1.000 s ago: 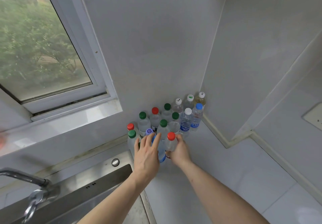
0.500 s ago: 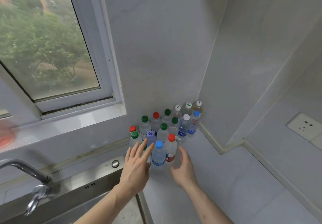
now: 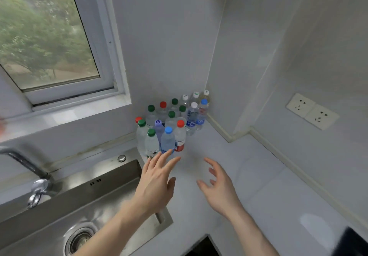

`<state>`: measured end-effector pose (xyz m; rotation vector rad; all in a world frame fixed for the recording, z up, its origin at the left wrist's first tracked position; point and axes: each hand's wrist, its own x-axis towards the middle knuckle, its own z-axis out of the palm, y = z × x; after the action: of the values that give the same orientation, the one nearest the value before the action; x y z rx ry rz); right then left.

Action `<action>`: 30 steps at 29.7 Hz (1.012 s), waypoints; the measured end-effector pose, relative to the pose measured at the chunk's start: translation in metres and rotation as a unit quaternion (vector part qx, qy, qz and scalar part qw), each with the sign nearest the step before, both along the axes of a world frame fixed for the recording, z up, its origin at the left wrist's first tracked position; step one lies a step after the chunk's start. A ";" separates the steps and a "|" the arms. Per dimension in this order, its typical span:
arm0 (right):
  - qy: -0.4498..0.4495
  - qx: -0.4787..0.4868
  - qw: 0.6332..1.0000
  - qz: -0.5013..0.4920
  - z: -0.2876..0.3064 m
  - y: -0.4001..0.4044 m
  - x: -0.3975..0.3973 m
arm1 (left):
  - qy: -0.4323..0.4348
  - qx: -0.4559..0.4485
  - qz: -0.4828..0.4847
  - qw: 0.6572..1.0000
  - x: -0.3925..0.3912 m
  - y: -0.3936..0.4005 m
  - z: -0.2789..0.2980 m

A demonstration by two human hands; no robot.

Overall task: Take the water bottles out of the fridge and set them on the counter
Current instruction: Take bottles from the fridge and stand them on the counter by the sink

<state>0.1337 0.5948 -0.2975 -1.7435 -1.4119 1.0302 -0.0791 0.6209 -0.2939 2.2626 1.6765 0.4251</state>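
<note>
Bare skin, nothing held: left hand [image 3: 154, 186] is spread flat, fingers straight, fingertips [image 3: 169, 152] just short of the front of the bottle cluster, overlapping the base of the blue-capped bottle [image 3: 167, 140] in view. Can't tell if they touch it. Right hand [image 3: 218, 188] is also empty, fingers loosely curled, palm turned inward, hovering over bare counter [image 3: 249, 176] a bit apart from the nearest bottle.

Judgement on the step: release of the front-row bottles looks done, hands clearing. To do it well, pull straight back and up, don't sweep sideways. The front bottles are light, tall and tightly packed, so one knock could topple several.

Front row, near the counter's sink-side edge: green-capped bottle [image 3: 151, 143], the blue-capped one, red-capped bottle [image 3: 179, 136], standing upright, touching or nearly so. Behind them the water bottles [image 3: 175, 116] fill the counter's back corner against both walls, all upright.

Next load should go in front or to the right of the red cap, where the counter is free. Left is bad: the green cap sits right beside the sink [image 3: 83, 200] rim, so anything placed further left risks tipping in.

Fridge isn't in view, so I can't say how many bottles remain.

Tap [image 3: 29, 174] at the sink's far left, window [image 3: 49, 36] above, wall sockets [image 3: 312, 111] on the right wall.
</note>
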 end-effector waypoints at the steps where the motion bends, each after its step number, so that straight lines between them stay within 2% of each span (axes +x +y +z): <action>1: -0.002 -0.002 1.000 -0.011 0.006 -0.015 0.011 | -0.001 -0.003 -0.023 1.000 0.009 -0.006 0.003; 11: 0.016 0.024 0.992 -0.123 0.038 -0.105 0.077 | -0.012 -0.041 -0.148 0.988 0.067 -0.037 0.034; 19: -0.020 0.015 0.969 -0.247 0.048 -0.236 0.153 | -0.024 -0.042 -0.284 0.958 0.182 -0.094 0.047; 30: -0.050 0.020 0.910 -0.412 0.062 -0.440 0.230 | -0.074 -0.071 -0.459 0.882 0.328 -0.245 0.057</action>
<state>0.3638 0.1544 -0.2354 -2.0818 -0.5959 0.4411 0.2488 0.3762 -0.2373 2.4982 0.4053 0.2127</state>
